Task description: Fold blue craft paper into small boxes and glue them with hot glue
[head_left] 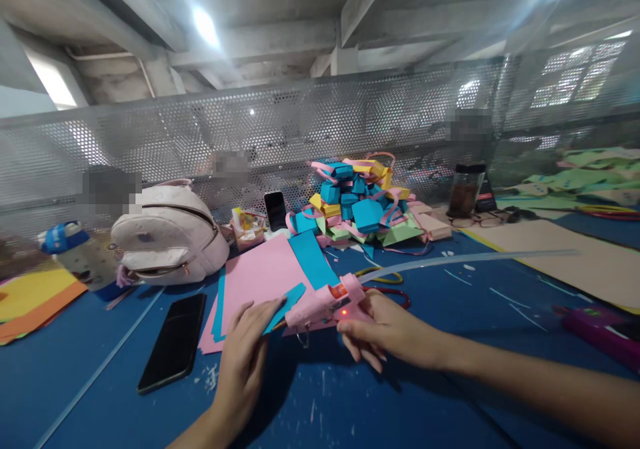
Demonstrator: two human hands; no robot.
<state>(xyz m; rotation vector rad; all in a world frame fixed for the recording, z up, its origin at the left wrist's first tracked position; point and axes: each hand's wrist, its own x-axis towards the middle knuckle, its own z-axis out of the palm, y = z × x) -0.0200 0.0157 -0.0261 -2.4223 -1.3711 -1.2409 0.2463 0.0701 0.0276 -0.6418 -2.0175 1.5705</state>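
My right hand (373, 329) is wrapped round the handle of a pink hot glue gun (320, 305), whose small red light is lit. A long clear glue stick (440, 260) sticks out of its back end. The gun's nozzle points left at a narrow blue paper strip (293, 299); whether the tip touches it I cannot tell. My left hand (250, 335) is closed on the lower end of that strip, fingertips partly hidden. Behind the hands lie stacked pink paper sheets (255, 269) with a wider blue paper piece (313, 259) across their right side.
A heap of blue, yellow and pink paper boxes (365, 212) stands at the back middle. Left are a black phone (173, 342), a white backpack (170, 235) and a bottle (87, 259). Right are beige sheets (560, 255), glasses (477, 221) and a purple object (600, 335).
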